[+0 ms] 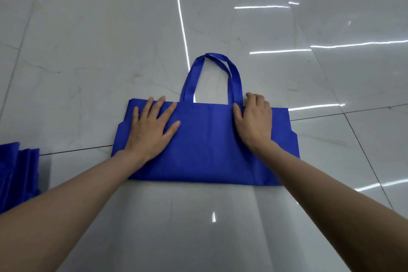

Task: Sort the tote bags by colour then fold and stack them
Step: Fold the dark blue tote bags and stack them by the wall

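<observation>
A blue tote bag (205, 143) lies flat on the glossy floor, folded once so it forms a wide low rectangle. Its two handles (212, 77) loop away from me beyond the top edge. My left hand (152, 126) lies flat on the bag's left part, fingers spread and straight. My right hand (254, 119) sits at the bag's top edge beside the right handle's base, fingers curled over the edge and thumb on the cloth, gripping the bag there.
A pile of more blue tote bags (17, 174) lies at the left edge of view, partly cut off. The floor (110, 40) is pale marble tile with dark grout lines and bright light reflections.
</observation>
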The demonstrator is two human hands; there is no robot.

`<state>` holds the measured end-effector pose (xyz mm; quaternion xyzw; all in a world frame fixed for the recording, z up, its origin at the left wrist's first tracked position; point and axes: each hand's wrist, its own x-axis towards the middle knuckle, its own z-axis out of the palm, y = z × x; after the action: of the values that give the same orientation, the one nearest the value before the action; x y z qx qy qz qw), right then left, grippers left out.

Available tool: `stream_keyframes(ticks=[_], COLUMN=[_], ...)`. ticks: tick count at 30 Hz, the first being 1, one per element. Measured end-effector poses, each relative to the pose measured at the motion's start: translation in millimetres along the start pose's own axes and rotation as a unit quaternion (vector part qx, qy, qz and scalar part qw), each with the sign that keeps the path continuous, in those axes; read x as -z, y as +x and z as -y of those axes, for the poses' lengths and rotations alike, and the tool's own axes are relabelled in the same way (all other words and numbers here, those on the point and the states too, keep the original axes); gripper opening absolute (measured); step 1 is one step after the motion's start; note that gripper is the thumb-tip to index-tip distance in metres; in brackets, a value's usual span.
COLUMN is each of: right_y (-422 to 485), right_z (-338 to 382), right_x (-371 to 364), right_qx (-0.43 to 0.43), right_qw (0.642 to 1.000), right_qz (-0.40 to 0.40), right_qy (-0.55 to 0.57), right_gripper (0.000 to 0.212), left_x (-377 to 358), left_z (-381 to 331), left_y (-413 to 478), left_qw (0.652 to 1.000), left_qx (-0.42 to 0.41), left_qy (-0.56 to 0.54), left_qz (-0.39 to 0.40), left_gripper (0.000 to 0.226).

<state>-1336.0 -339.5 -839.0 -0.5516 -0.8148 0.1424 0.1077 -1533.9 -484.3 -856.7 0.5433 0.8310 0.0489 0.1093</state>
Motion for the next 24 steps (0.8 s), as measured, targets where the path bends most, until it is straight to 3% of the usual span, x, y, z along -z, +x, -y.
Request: stream_keyframes(ticks=[3, 7, 12, 18, 20, 24], right_y=[11, 8, 9, 4, -2, -12], right_z=[10, 24, 30, 28, 29, 43], right_x=[4, 7, 15, 28, 36, 66], right_qx=[-0.047, -0.056, -0.128, -0.119, -0.107, 0.014], right_qw=[0.998, 0.993, 0.97, 0.968, 0.969, 0.977], right_qz=[0.013, 0.059, 0.083, 0.188, 0.187, 0.143], right_qy=[0.032, 0.087, 0.189, 0.112, 0.118, 0.158], right_gripper=[0.053, 0.049, 0.056, 0.037, 0.025, 0.02], left_x=[-2, -7, -8, -11, -11, -9], left_z=[-6, -14, -11, -8, -8, -9], left_y=[-17, -36, -57, -95, -103, -112], left_qw=[0.999, 0.998, 0.995, 0.991, 0.992, 0.995], left_qx=[-0.015, -0.027, -0.065, -0.13, -0.121, -0.092], left_qy=[-0.025, -0.044, -0.053, -0.036, -0.018, 0.041], left_qz=[-0.027, -0.044, -0.044, -0.009, -0.003, 0.009], left_gripper=[0.072, 0.062, 0.053, 0.055, 0.06, 0.064])
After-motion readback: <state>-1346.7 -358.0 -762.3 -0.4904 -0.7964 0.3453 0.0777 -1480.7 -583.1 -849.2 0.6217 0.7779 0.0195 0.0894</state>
